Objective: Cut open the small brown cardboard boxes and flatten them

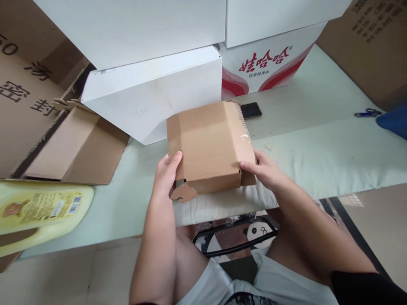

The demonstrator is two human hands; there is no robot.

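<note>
Left hand (164, 174) and right hand (266, 169) are grasping opposite sides of a brown, flat, rectangular cardboard box (208, 144) over the pale-green, cloth-covered counter (318, 148). Apparently steadying it; next move is likely requiring even support.

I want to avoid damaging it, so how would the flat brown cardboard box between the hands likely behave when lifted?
If empty, the brown cardboard box is probably light, being thin cardboard. Its folded front wall should add some stiffness. The notched brown cardboard flap by the left hand may bend easily, since it sticks out loose.
</note>
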